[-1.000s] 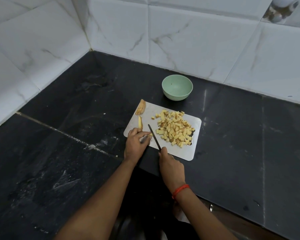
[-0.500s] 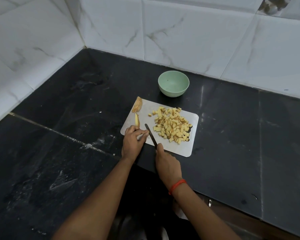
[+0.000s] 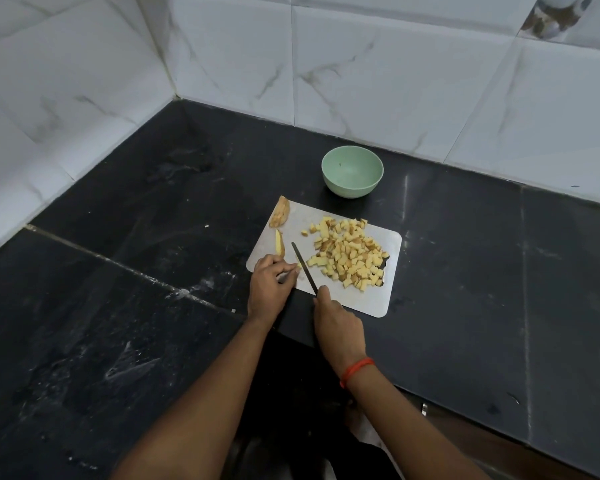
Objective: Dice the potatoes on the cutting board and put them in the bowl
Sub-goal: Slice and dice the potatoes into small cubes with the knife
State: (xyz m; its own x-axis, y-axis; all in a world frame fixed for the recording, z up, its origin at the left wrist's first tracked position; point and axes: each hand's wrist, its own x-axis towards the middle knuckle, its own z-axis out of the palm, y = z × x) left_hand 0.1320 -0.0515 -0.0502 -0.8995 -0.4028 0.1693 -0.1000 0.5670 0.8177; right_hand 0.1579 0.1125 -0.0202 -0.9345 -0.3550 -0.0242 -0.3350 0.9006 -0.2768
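Note:
A pale cutting board (image 3: 388, 299) lies on the black counter. A heap of diced potato (image 3: 347, 252) covers its right half. Two uncut slices sit at its left: a larger one (image 3: 280, 212) at the far corner and a thin one (image 3: 279, 243) nearer me. My left hand (image 3: 271, 285) rests on the board's near left corner, fingertips pinching a small potato piece (image 3: 297, 268) against the board. My right hand (image 3: 336, 323) grips a dark knife (image 3: 303, 266) whose blade lies beside those fingertips. The green bowl (image 3: 352, 172) stands empty behind the board.
White marble-look tiled walls (image 3: 361, 71) meet in a corner at the back left. The black stone counter (image 3: 136, 306) spreads wide on the left and right. Its front edge runs near my right forearm at the lower right.
The view has shifted slightly. Both hands stay at the board's near left corner with the knife beside the left fingertips; the heap and slices have not moved.

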